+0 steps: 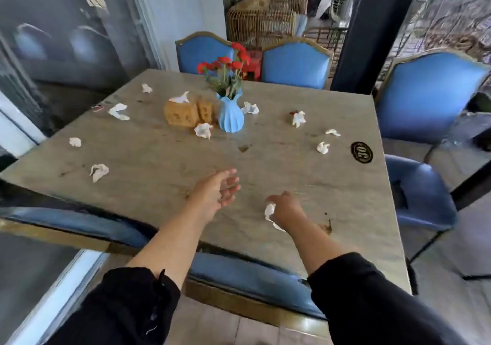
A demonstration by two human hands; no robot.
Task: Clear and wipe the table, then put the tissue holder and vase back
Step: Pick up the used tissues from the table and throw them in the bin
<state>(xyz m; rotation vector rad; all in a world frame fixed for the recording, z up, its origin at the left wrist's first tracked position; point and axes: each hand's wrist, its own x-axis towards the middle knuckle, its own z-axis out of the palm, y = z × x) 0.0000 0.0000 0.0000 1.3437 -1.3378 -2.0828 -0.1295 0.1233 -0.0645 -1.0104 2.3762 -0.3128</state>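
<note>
1. Right hand (285,207): I have it low over the counter (159,164) near the near edge, fingers curled around a crumpled tissue (270,213), white paper showing below the palm.
2. Left hand (219,193): holds nothing, fingers loosely spread, hovering just left of the right one.
3. Loose tissue wads, still to collect: one by the left edge (98,172), a smaller one farther along that edge (75,141), several around the centre and toward the right edge (322,147).
4. Tissue holder (183,113), cheese-block shape, and blue vase (231,114) with red flowers: standing side by side at the counter's centre, toward the far edge, not yet lifted off.
5. Stains: brown spill (327,226) just right of my right wrist; a small mark (243,148) mid-counter.
6. Handling note, my judgement: gather wads into the right fist, using the free left for the left-edge pieces; work the near edge first, then outward. Keep sleeves off the spill, and reach round the vase, as the tall flowers make it easy to tip.
</note>
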